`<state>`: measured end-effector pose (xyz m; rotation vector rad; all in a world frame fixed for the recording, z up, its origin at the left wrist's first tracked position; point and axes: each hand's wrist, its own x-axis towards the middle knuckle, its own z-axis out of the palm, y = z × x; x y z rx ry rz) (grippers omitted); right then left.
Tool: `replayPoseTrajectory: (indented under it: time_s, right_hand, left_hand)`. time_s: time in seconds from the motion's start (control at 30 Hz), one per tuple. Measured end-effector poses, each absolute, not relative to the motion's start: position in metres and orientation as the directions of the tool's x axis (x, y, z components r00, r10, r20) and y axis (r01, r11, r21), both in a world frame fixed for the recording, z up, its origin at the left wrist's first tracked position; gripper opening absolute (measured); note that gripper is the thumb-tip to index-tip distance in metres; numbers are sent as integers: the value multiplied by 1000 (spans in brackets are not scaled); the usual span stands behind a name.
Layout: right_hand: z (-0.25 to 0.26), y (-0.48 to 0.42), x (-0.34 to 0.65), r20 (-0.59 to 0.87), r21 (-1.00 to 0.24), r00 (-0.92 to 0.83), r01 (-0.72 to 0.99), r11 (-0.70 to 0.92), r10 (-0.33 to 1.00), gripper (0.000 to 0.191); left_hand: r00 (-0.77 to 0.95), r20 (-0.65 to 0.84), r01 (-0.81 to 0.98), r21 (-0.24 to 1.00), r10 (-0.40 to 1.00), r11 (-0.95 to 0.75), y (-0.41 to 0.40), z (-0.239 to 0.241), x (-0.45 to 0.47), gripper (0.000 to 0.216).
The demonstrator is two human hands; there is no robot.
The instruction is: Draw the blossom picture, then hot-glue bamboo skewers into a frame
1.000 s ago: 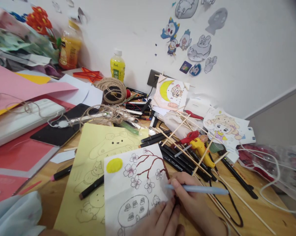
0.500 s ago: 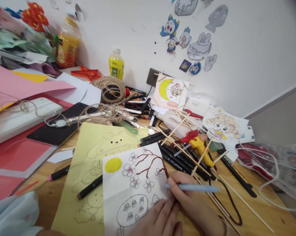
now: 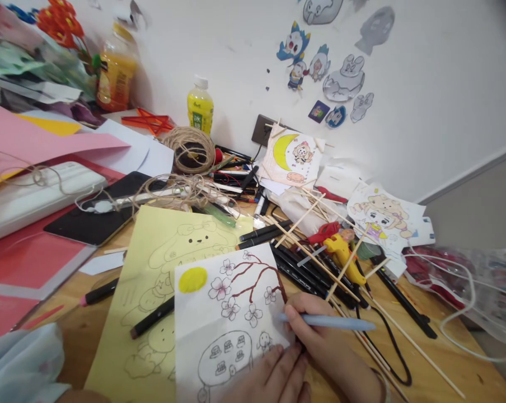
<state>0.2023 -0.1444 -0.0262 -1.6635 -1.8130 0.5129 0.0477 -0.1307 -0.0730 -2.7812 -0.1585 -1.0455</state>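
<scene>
My right hand (image 3: 314,327) is closed around a light blue pen (image 3: 341,321), its tip end over the right edge of a white sheet (image 3: 219,268). On that sheet are a yellow sun, brown branches with blossoms, a round outline with small drawings inside, and a little figure. Fingers stretched, my left hand (image 3: 273,378) lies flat on the sheet's lower right part, close beside the right hand. Underneath is a yellow sheet (image 3: 122,313) with pencil-like line drawings. A black marker (image 3: 152,319) rests on the yellow sheet, partly against the white one's left edge.
Several black markers (image 3: 299,274), thin wooden sticks (image 3: 349,263) and a yellow glue gun (image 3: 345,257) crowd the right side. Behind are twine (image 3: 190,148), a yellow-green bottle (image 3: 200,106) and a moon drawing (image 3: 290,157). A black tablet (image 3: 97,210) lies left; a white cable (image 3: 473,280) loops right.
The view has shifted very slightly. Both hands and the pen stay in nearly the same place on the white sheet.
</scene>
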Motion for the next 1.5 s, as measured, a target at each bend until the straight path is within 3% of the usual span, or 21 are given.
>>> replayPoseTrajectory:
  time_s: [0.17,0.5,0.83,1.5]
  right_hand:
    - [-23,-145,200,155,-675,4,730,103,988,34]
    - [-27,-143,201,271,-528,-85,819,223,959,32]
    - [-25,-143,201,238,-537,-129,808,241,963,33]
    - [-28,-145,202,154,-726,15,680,103,988,33]
  left_hand:
    - [785,618,144,-126,36,-981,-132,-73,46,17]
    - [784,619,142,-114,42,-983,-133,-74,44,17]
    - [821,570,121,-123,30,-985,-135,-77,43,19]
    - [791,609,139,-91,56,-986,-135,-72,43,20]
